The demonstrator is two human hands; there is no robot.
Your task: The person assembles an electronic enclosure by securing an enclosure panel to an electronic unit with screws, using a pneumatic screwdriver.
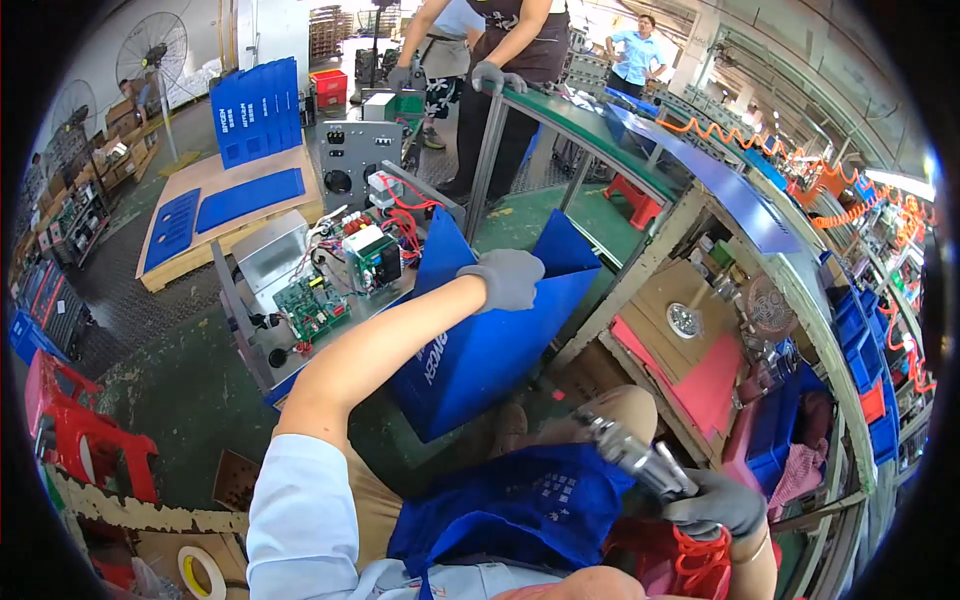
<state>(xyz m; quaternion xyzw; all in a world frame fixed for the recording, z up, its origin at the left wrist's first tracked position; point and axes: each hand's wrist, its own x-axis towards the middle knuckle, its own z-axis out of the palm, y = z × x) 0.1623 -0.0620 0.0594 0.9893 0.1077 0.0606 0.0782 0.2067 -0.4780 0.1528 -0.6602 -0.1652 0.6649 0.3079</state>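
Note:
My left hand [508, 279], in a grey glove, is closed over the upper edge of a blue bent sheet-metal cover [490, 355]. The cover stands tilted in front of my knees, its side panels rising away from me. Low on the right, my gloved right hand [722, 503] is wrapped round the rear end of a silver power screwdriver [635, 455], whose tip points up and left. Left of the cover sits an open metal chassis [240, 335] with a green circuit board [312, 303], red wires and a boxed component [372, 255]. My right fingers are partly hidden.
A pallet [290, 195] with blue panels [255, 110] stands back left, near a fan [155, 50]. On the right, a workbench shelf [655, 310] holds a dish of screws [684, 320]. Co-workers stand beyond the green-topped table [590, 135]. A red stool [100, 430] is at left.

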